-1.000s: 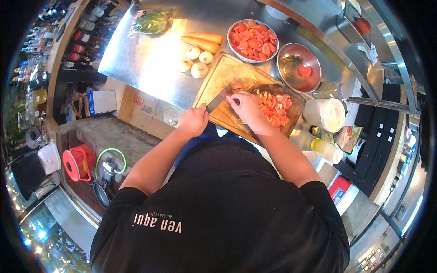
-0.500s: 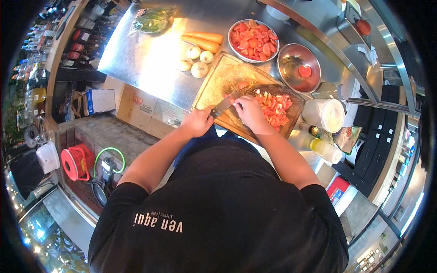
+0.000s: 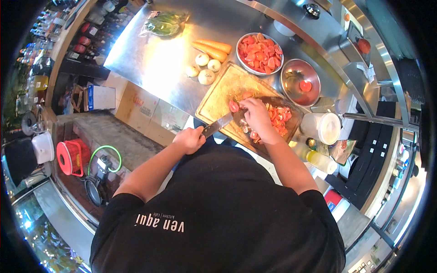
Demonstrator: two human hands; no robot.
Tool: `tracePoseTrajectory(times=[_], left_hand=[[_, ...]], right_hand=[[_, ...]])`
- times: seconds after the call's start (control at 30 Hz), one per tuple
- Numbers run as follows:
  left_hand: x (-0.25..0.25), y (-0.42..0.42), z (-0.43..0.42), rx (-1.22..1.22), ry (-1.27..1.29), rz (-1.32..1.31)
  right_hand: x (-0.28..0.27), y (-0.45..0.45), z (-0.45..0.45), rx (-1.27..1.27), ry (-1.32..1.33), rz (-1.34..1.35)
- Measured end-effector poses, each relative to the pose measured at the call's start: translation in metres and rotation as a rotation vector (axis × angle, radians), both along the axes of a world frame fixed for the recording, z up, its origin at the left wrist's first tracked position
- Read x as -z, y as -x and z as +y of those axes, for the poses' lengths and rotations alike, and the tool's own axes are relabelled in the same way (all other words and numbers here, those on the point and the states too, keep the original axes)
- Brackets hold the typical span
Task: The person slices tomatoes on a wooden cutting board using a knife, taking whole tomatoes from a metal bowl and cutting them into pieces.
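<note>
My left hand (image 3: 189, 140) is closed around the handle of a kitchen knife (image 3: 221, 123). The blade points up and right, its tip over the near edge of the wooden cutting board (image 3: 217, 94). Above the board, my right hand (image 3: 256, 113) has its fingertips closed on a tomato piece (image 3: 234, 106), apart from the blade. Another tomato piece (image 3: 247, 95) lies just beyond the fingers. Chopped tomatoes (image 3: 279, 117) are heaped on the board's right side, partly hidden by my right hand and forearm.
Behind the board stand a bowl of cut tomatoes (image 3: 259, 51) and a metal bowl (image 3: 291, 77) holding one tomato piece. Onions (image 3: 206, 76), carrots (image 3: 213, 49) and bagged greens (image 3: 165, 23) lie to the left. A white-lidded tub (image 3: 328, 128) and a yellowish bottle (image 3: 321, 162) stand at right.
My left hand has drawn the knife back toward my body, away from the tomato. The right hand has shifted slightly over the board, and the whole view has moved a little.
</note>
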State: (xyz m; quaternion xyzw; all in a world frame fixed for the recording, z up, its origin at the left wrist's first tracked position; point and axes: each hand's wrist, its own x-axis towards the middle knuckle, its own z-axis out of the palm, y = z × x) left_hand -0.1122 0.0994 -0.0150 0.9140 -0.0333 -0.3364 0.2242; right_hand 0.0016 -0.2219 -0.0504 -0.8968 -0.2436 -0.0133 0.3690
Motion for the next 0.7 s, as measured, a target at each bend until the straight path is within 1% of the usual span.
tracePoseTrajectory(times=[0.03,0.07,0.13,0.17,0.27,0.3,0.33,0.4,0.43,0.47,0.53,0.57,0.63,0.67,0.7], left_hand=[[-0.001,0.001,0.002,-0.004,0.009,-0.005],[-0.003,0.001,0.004,-0.009,0.018,-0.01],[-0.002,0.003,0.013,-0.043,0.037,-0.036],[-0.002,0.003,0.018,-0.071,0.053,-0.057],[-0.005,-0.001,0.031,-0.115,0.054,-0.075],[-0.005,-0.004,0.034,-0.097,0.056,-0.084],[-0.004,-0.007,0.036,-0.12,0.067,-0.1],[0.0,-0.011,0.036,-0.13,0.079,-0.123],[0.002,-0.012,0.038,-0.144,0.089,-0.136],[0.004,-0.015,0.039,-0.16,0.099,-0.15],[0.001,-0.02,0.04,-0.176,0.117,-0.148],[-0.001,-0.022,0.04,-0.201,0.135,-0.135],[-0.002,-0.025,0.039,-0.209,0.13,-0.178],[-0.001,-0.022,0.039,-0.218,0.122,-0.21],[-0.001,-0.02,0.039,-0.218,0.121,-0.194]], right_hand=[[-0.003,0.002,-0.002,-0.075,0.083,-0.025],[-0.006,0.003,-0.005,-0.079,0.088,-0.033],[-0.013,0.006,-0.008,-0.146,0.24,0.06],[-0.014,0.006,-0.006,-0.144,0.241,0.052],[-0.025,0.009,0.016,-0.002,0.204,0.095],[-0.023,0.009,0.026,0.031,0.202,0.004],[-0.018,0.007,0.032,0.05,0.205,-0.005],[-0.005,-0.001,0.043,-0.027,0.248,0.041],[0.0,-0.007,0.049,-0.031,0.248,0.136],[0.003,-0.014,0.047,-0.019,0.245,0.126],[-0.012,-0.026,0.045,-0.062,0.278,0.343],[-0.02,-0.037,0.042,-0.057,0.276,0.34],[-0.036,-0.071,0.029,0.113,0.149,0.228],[-0.067,-0.085,0.027,0.284,-0.119,0.66],[-0.092,-0.09,0.026,0.319,-0.269,0.346]])
